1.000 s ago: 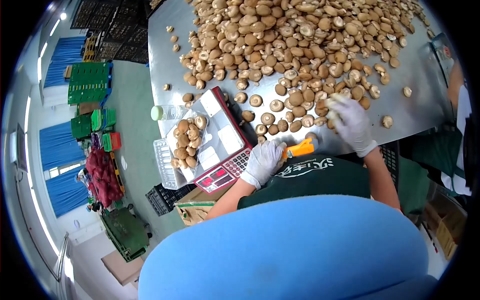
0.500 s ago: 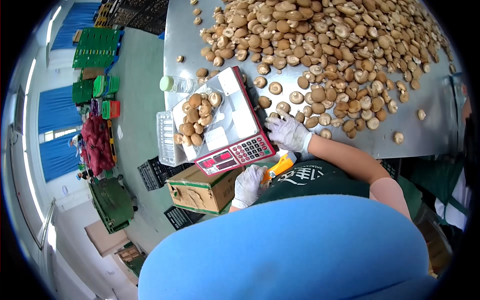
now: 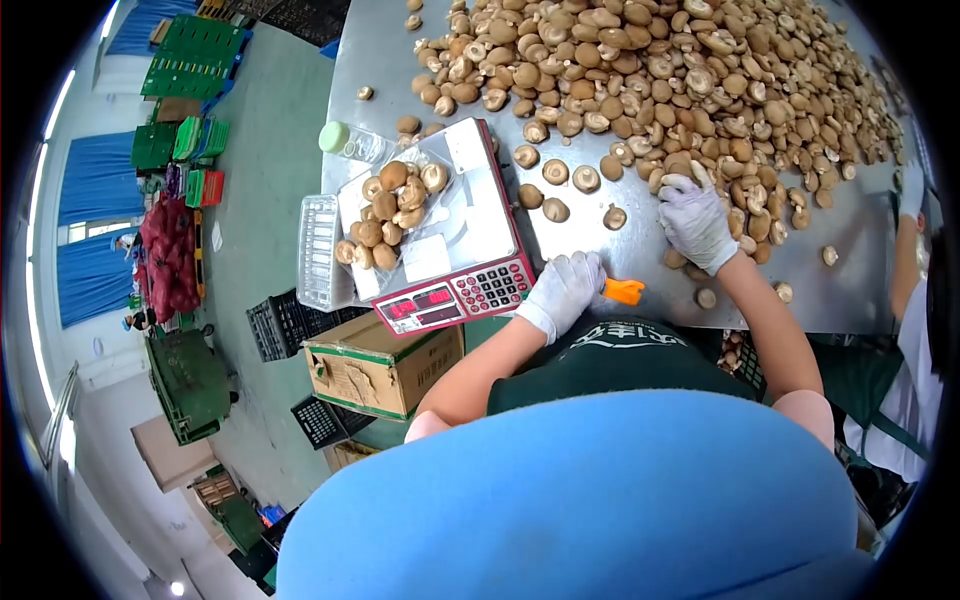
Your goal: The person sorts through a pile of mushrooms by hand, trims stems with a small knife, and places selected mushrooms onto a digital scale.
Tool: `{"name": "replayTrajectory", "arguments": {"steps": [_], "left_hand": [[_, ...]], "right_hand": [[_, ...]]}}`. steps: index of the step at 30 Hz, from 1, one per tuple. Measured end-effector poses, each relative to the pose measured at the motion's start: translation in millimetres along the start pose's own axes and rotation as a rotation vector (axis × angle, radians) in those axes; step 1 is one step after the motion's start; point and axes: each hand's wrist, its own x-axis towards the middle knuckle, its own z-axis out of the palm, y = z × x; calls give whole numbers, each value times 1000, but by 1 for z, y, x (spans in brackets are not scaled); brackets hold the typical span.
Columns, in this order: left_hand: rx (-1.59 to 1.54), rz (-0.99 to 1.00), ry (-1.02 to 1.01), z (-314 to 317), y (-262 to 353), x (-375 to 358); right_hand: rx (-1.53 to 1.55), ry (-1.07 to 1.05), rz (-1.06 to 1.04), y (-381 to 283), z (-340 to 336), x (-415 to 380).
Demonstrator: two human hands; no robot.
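My gloved left hand (image 3: pixel 566 290) is closed in front of the scale, around a tool whose orange end (image 3: pixel 624 291) sticks out to the right; the rest is hidden. My gloved right hand (image 3: pixel 695 222) has its fingers curled at the near edge of a large heap of shiitake mushrooms (image 3: pixel 640 80); whatever is under the fingers is hidden. Left of the hands stands a red-framed digital scale (image 3: pixel 465 238). On its plate, a clear plastic bag or tray (image 3: pixel 432 205) holds several shiitake mushrooms (image 3: pixel 385 215).
A clear jar with a green lid (image 3: pixel 336 137) and a stack of clear plastic trays (image 3: pixel 320 250) sit beside the scale. Below are a cardboard box (image 3: pixel 385 365) and black crates (image 3: pixel 275 328). Another person's gloved hand (image 3: pixel 912 185) is at the right table edge.
My right hand has moved right, from beside the scale to the heap. My left hand has risen with the orange tool to the table edge. Some loose mushrooms near the scale have gone.
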Motion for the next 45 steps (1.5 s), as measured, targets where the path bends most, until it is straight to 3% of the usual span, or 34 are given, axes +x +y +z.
{"name": "replayTrajectory", "arguments": {"steps": [2,5,8,10,12,14,15,19,20,22,23,26,27,30,32,34,35,36,38,40,45], "left_hand": [[164,-19,-50,-17,-4,7],[126,-47,-160,-6,-15,10],[-118,-129,-93,-32,-17,26],[-154,-372,6,-50,-14,45],[-119,-410,18,-34,-18,59],[-125,-540,-136,-19,-23,73],[-138,-467,-23,-13,-27,73],[-182,-473,3,-7,-32,81],[-171,-504,30,-1,-36,83],[-132,-490,143,17,-48,85],[-85,-512,82,14,-52,84],[-324,-444,163,4,-55,73],[-383,-522,45,-10,-49,74],[-804,-688,-42,-27,-38,63],[-959,-692,-16,-27,-34,51],[-1798,-709,98,-4,-34,36],[-2000,-713,128,-24,-29,38],[-2000,-716,127,-21,-30,35],[-2215,-740,30,-14,-32,28],[-2224,-809,-4,-19,-29,23],[-2203,-688,-15,-10,-28,11]], "right_hand": [[-6,60,52,5,-5,-6],[-34,174,182,12,-15,-10],[-65,224,336,19,-14,-20],[-8,253,365,22,-11,-22],[-40,242,380,25,-15,-20],[-19,290,467,31,-20,-20],[-54,295,495,39,-21,-22],[-87,373,606,78,-18,-46],[86,325,664,77,-33,-40],[-39,376,764,107,-5,-72],[-76,365,751,117,-6,-78],[104,416,726,128,-7,-92],[131,408,759,122,-10,-89],[175,522,680,99,-20,-80],[197,506,779,84,-25,-76],[252,609,683,50,-43,-49],[116,546,637,38,-45,-40],[258,482,637,28,-49,-26],[245,419,549,3,-43,-3],[353,381,415,-9,-22,18],[408,114,180,-30,21,84]]}}
